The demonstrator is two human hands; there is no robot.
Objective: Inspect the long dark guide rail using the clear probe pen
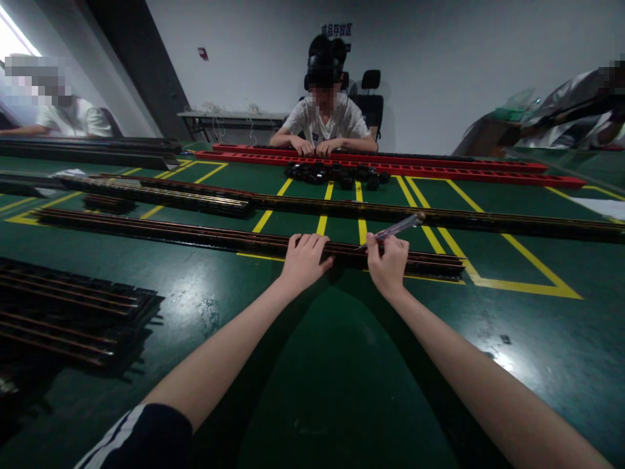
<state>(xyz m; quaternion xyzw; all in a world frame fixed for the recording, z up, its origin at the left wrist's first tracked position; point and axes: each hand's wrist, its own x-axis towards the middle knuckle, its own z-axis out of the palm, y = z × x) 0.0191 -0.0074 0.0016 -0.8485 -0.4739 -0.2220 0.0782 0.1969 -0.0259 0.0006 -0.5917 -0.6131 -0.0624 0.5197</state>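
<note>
A long black rail (234, 238) with copper-coloured strips along it lies across the green table in front of me. Over its middle rests my left hand (305, 260), fingers curled across the top and thumb at the near side, gripping it. Just to the right, my right hand (388, 264) is closed around a slim screwdriver (398, 227) with a clear, purplish handle. The tool slants, its handle end up to the right and its thin tip down at the rail. The exact contact of the tip is too small to make out.
Behind lies another long dark rail (454, 219). More striped rails (63, 319) are stacked at the left. Across the table a person (325, 120) works at red rails (439, 166), near a pile of black parts (336, 174). Yellow lines (527, 286) mark the tabletop.
</note>
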